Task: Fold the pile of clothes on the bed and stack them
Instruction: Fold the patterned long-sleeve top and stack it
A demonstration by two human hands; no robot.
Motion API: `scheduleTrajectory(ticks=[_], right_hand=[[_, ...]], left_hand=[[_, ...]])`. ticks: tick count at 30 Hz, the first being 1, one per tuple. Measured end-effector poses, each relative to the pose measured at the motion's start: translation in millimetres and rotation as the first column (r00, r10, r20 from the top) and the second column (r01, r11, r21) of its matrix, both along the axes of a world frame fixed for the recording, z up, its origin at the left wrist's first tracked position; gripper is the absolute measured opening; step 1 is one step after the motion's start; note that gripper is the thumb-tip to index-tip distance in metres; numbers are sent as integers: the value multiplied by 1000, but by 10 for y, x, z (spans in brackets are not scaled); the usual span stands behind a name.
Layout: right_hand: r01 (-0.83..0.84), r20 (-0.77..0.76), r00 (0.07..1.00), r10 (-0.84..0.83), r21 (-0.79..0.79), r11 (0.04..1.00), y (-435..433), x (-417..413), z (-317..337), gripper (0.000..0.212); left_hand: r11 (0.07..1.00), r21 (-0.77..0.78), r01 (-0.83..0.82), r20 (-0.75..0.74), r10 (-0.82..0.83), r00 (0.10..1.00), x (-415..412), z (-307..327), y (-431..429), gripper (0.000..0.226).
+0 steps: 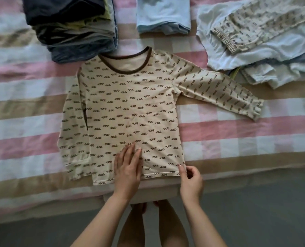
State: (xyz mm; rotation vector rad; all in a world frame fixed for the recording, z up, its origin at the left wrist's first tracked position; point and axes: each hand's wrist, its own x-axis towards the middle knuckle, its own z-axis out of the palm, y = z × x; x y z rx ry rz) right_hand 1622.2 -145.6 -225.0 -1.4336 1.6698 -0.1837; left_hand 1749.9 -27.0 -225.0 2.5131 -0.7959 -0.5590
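**Both hands at the hem of a long-sleeved top**

The left hand [127, 168] lies flat on the cream top [128, 107], palm down, fingers straight and close together, pressing the cloth near the middle of the hem; it grips nothing. The forearm runs up from below at a slant. The right hand [190, 179] sits just beside it, at the lower corner of the top, wrist a little bent, thumb and fingertips curled in at the very edge of the fabric. They look to be pinching that corner, though I cannot tell how firmly.

The top spreads away from both hands, front up, flat on the bed [237, 132]. It is soft knit, cream with rows of small brown squiggles and a dark brown ribbed neckband at the far end. The sleeve beyond the left hand is folded down along the body; the sleeve beyond the right hand reaches out sideways, its cuff well apart from that hand.

Farther off, past the neckband, stands a stack of folded dark clothes [71, 27] on the left hand's side, and a folded pale blue garment [163, 15] straight ahead. Out beyond the right hand lies a loose pile of clothes [265, 43], pale blue cloth under a printed cream piece with a ribbed cuff. The bed cover is woven in broad pink, white and tan checks, slightly rumpled.
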Motion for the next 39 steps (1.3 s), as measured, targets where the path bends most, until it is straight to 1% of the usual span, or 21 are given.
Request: scheduleTrajectory(ticks=[2,4,6,8,10,13,16,20,22,24,27,28,29,30,31,32,34,35,36,37,39], right_hand=[[32,-107,994,-35,-32,999,-35,47,-5,16],[-16,-205,979,-11,-133,991,-59,138,62,26],[-153,-200,975,97,-287,946,-34,263,176,35],[-334,-149,943,299,-414,847,37,407,276,34],[-482,-89,866,492,-415,772,145,609,335,28],[-684,-6,695,719,-312,659,342,943,333,18],[-847,5,494,869,-220,483,611,1280,253,18],[-934,-53,328,943,-167,315,942,1637,103,26],[-937,-101,327,939,-159,310,1027,1726,67,28],[-921,-118,375,920,-165,354,1070,1769,50,27],[-910,-92,400,912,-159,383,1065,1770,52,23],[-907,-75,405,911,-155,391,1062,1771,58,22],[-899,-49,422,906,-151,411,1059,1770,66,22],[-886,-16,446,895,-148,439,1058,1779,80,21],[-871,20,472,882,-148,469,1060,1793,100,22],[-855,51,492,869,-160,494,1059,1813,123,23],[-831,84,504,859,-225,509,1072,1926,164,25],[-820,87,501,861,-270,505,1080,2009,188,26],[-810,84,495,865,-315,494,1090,2101,211,27],[-805,72,482,873,-357,474,1101,2196,231,28],[-813,19,443,897,-412,410,1131,2447,228,34]], left_hand=[[999,13,36,3,-36,999,27,-4,25,39],[999,-13,34,2,-34,999,75,25,57,41],[996,-85,-37,10,38,999,160,76,120,38],[977,-149,-152,34,159,987,263,121,222,35],[950,-167,-263,54,275,960,382,143,386,30],[918,-140,-371,39,379,925,529,128,667,30],[925,-116,-363,24,368,930,613,85,980,35],[962,-92,-259,16,261,965,684,5,1272,54],[974,-95,-208,35,212,977,739,-49,1359,61],[983,-105,-150,79,159,984,796,-104,1441,56],[992,-127,-5,253,37,967,857,-150,1496,15],[992,-128,13,290,25,957,882,-141,1503,15],[989,-148,-10,290,53,956,909,-134,1505,19],[974,-205,-99,243,149,959,950,-104,1498,18],[922,-292,-253,152,306,940,1007,-44,1483,14],[829,-368,-421,34,464,885,1085,22,1477,8],[562,-471,-679,-172,697,696,1322,160,1518,13],[435,-496,-752,-259,752,606,1474,222,1565,12],[334,-508,-794,-334,773,539,1636,269,1630,9],[266,-509,-819,-393,774,496,1801,299,1705,7],[186,-488,-853,-473,765,438,2130,305,1874,4]])
